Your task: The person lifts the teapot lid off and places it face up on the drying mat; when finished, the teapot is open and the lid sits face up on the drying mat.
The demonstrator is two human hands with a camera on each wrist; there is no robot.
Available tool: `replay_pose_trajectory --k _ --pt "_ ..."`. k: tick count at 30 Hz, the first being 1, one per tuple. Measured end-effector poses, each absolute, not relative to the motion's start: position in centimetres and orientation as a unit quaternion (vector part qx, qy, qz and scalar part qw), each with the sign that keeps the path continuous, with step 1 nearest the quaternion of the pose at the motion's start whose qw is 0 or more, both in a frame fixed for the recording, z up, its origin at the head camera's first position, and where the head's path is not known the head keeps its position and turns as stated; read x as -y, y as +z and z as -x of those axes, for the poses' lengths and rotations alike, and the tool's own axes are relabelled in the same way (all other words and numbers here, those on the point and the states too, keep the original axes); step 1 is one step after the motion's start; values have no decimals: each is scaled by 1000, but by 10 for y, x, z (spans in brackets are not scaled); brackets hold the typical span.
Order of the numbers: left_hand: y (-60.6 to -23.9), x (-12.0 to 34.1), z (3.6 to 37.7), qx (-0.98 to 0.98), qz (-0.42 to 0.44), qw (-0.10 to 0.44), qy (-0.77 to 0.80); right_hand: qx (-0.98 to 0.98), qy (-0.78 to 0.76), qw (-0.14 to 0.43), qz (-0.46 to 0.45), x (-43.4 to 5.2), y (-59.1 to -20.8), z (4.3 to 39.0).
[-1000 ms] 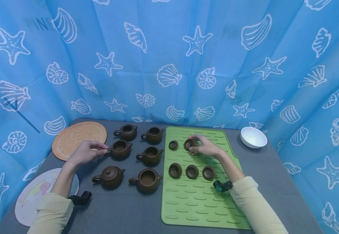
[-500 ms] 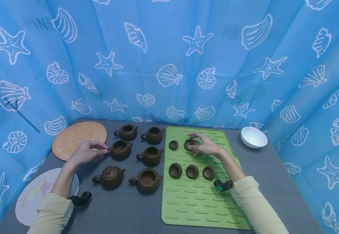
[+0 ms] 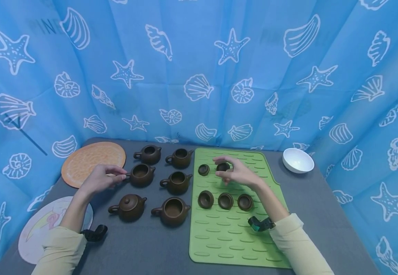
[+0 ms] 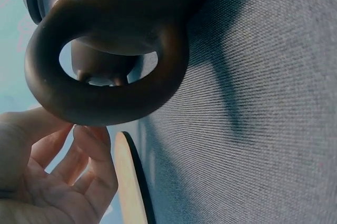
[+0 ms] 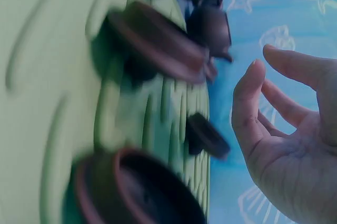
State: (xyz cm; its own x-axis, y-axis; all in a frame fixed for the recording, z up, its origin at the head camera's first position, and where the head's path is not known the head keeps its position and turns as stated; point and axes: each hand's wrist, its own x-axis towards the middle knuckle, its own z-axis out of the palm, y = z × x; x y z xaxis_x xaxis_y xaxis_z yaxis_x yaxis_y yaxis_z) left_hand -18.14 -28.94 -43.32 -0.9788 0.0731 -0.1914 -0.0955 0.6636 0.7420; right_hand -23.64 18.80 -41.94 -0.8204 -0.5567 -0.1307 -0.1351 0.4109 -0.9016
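My left hand pinches the handle of a dark brown lidless teapot. In the left wrist view, the looped handle of the lidded teapot looms in front of that hand and hides the pinched handle. On the green mat, my right hand hovers around a dark brown teapot lid, partly covering it in the head view. Its fingers are spread apart with nothing between them in the right wrist view. One smaller lid lies left of it, and three more form a row nearer me, hollow side up.
Several other brown teapots stand in two columns left of the mat, one with its lid on. An orange round board and a pale round board lie at left. At the back right stands a white bowl.
My right hand has let go of the lid and lifted slightly off it, fingers opening. The lid stays on the mat. The left hand keeps its hold on the teapot.
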Motion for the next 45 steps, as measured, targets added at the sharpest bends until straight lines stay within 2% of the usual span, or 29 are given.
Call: replay_pose_trajectory --k 14,22,28,38,45 --pt "-436 296 165 -904 23 86 418 -766 -532 213 290 -137 -410 201" --pt "-429 293 134 -920 -7 51 390 -729 -564 227 316 -101 -413 182" --pt "-427 292 107 -927 5 35 375 -704 -589 227 326 -66 -416 168" --pt "-433 291 76 -908 77 93 400 -693 -583 266 329 10 -422 146" --pt "-441 288 71 -904 66 67 416 -722 -573 253 292 47 -432 141"
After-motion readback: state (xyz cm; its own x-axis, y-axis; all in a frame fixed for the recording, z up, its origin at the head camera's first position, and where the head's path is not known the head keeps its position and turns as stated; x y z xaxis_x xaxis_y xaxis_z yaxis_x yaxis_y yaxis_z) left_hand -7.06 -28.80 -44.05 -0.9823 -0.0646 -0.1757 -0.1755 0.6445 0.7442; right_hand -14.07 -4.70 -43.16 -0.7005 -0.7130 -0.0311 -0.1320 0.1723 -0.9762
